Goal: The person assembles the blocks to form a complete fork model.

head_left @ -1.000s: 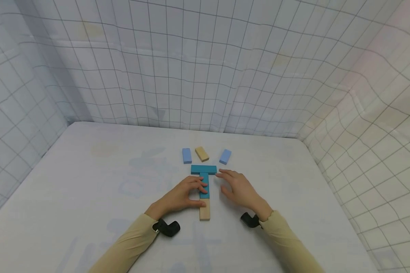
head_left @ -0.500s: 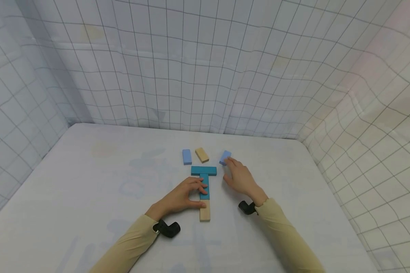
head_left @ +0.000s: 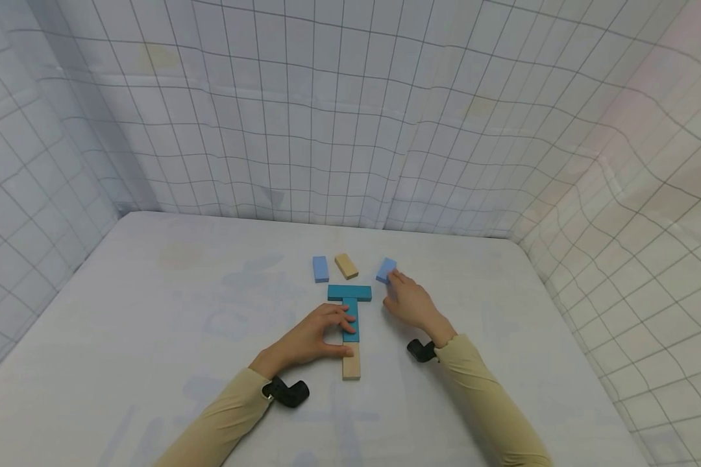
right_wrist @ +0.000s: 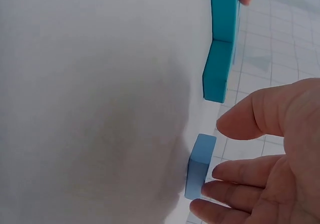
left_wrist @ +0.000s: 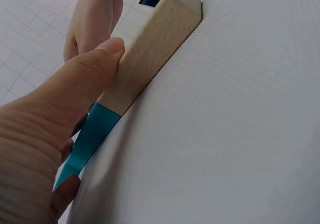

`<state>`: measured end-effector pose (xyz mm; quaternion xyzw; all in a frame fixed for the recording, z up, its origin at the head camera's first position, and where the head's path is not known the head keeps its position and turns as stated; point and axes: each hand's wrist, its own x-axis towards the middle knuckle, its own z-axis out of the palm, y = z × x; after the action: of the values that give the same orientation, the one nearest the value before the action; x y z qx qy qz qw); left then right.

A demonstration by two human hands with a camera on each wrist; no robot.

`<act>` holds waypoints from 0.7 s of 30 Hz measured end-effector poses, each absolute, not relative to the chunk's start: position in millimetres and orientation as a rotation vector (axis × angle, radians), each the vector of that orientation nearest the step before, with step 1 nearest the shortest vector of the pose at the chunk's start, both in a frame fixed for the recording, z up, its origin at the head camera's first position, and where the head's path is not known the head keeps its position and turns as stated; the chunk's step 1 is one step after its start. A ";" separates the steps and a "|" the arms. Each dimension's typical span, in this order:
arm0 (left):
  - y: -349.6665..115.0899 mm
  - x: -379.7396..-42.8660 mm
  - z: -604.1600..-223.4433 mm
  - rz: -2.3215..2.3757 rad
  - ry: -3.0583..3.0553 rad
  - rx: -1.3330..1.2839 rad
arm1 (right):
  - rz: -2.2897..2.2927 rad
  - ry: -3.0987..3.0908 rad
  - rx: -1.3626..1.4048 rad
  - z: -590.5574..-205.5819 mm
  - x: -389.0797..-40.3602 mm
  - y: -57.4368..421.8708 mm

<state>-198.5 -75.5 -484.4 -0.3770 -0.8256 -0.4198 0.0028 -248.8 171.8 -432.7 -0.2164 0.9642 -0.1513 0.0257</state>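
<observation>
Two teal blocks form a T in the head view: a crosswise teal block (head_left: 349, 293) at the far end and a lengthwise teal block (head_left: 351, 336) below it. A natural wooden block (head_left: 352, 370) continues the stem toward the person. My left hand (head_left: 311, 335) rests on the stem, fingers over the lengthwise teal block, thumb against the wooden block. My right hand (head_left: 413, 305) reaches a light blue block (head_left: 387, 267) at the right. In the right wrist view its fingertips are right at that light blue block (right_wrist: 200, 164), while the thumb (right_wrist: 242, 119) stands apart from it.
Beyond the T lie another light blue block (head_left: 320, 268) and a tilted yellowish wooden block (head_left: 346, 266). All of them lie on a white-covered table (head_left: 152, 311). Gridded white curtains (head_left: 339, 117) hang behind the table and at both sides.
My right hand has moved away from beside the T, forward to the right-hand light blue block, where its fingertips now overlap the near end. My left hand stays on the stem.
</observation>
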 end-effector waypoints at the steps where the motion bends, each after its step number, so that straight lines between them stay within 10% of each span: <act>1: -75.4 -198.3 -484.4 -1.315 -2.587 -1.185 | -0.458 2.978 -0.669 -433.2 -248.9 172.1; 21: -75.1 -198.7 -484.2 -1.313 -2.594 -1.187 | -0.403 3.015 -0.659 -436.8 -249.7 168.3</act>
<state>-198.7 -75.1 -484.2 -0.3779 -0.8260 -0.4182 0.0007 -249.7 168.3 -436.8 -0.2116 0.9687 -0.1293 0.0144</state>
